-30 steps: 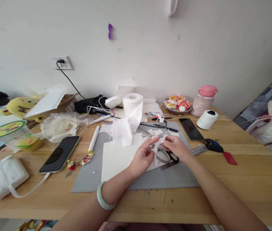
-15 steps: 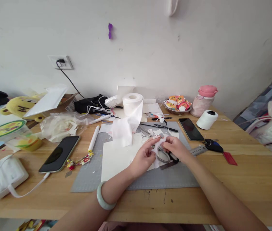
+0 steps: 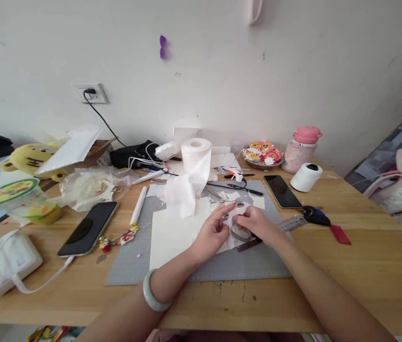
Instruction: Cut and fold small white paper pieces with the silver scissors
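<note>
Both hands are closed on a small, thin white sheet piece [image 3: 228,219] with dark gaps that look like holes. My left hand [image 3: 210,232] pinches its left side; my right hand [image 3: 256,222] pinches it from the right, fingertips near its middle. Beneath the hands, grey scissors [image 3: 240,233] lie partly hidden on the grey cutting mat [image 3: 129,261]. A metal ruler [image 3: 292,223] runs out from under my right hand. To the left is a larger white sheet [image 3: 172,237]. Behind the hands stands a white roll [image 3: 195,156], its loose end hanging forward.
Paper scraps [image 3: 233,195] and a black pen [image 3: 256,192] lie behind the hands. On the right are a phone [image 3: 282,191], a thread spool [image 3: 305,177], keys [image 3: 316,216], a pink bottle [image 3: 300,149] and a filled bowl [image 3: 263,154]. Another phone [image 3: 88,228] and a cup [image 3: 19,202] are left.
My right hand has shifted slightly left and inward over the thin white piece. That piece now looks more spread out, with a gap showing near its top. My left hand has hardly moved.
</note>
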The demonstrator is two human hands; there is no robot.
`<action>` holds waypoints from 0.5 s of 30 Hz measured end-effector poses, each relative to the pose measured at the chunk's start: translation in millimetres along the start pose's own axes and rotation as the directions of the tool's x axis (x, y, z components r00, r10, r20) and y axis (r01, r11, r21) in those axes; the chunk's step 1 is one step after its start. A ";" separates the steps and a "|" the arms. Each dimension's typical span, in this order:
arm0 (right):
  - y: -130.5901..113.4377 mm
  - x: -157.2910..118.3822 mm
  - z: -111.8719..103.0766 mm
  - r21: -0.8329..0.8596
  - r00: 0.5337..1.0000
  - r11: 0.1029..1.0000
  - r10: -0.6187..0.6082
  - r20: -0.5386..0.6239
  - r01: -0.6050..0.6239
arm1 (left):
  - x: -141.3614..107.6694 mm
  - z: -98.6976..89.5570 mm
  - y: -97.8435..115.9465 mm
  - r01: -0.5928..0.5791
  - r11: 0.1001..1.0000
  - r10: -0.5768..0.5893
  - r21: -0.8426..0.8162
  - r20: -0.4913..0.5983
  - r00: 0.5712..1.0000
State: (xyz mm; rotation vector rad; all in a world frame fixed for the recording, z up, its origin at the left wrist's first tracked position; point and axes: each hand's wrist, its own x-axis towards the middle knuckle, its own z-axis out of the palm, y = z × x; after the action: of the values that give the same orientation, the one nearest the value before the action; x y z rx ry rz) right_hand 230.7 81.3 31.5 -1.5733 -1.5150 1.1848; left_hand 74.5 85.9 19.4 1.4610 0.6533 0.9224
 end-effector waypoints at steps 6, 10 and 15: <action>1.8 1.0 0.2 0.017 1.000 1.000 -0.003 -0.015 0.003 | 0.0 -0.8 0.6 -0.026 1.000 0.026 0.009 -0.009 1.000; 1.9 2.4 -6.1 0.042 0.999 0.999 -0.014 -0.034 0.016 | -0.3 -0.6 1.4 -0.045 0.999 0.045 0.027 -0.016 0.999; 0.3 -2.5 4.1 0.008 1.000 1.000 -0.012 0.015 0.012 | -0.2 -0.3 -1.2 -0.034 0.999 0.034 0.001 -0.011 0.999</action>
State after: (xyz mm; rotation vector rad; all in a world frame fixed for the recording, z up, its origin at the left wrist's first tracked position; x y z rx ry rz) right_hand 227.2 78.2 30.1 -1.5514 -1.5257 1.1964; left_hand 74.2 86.1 18.1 1.4729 0.6387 0.9565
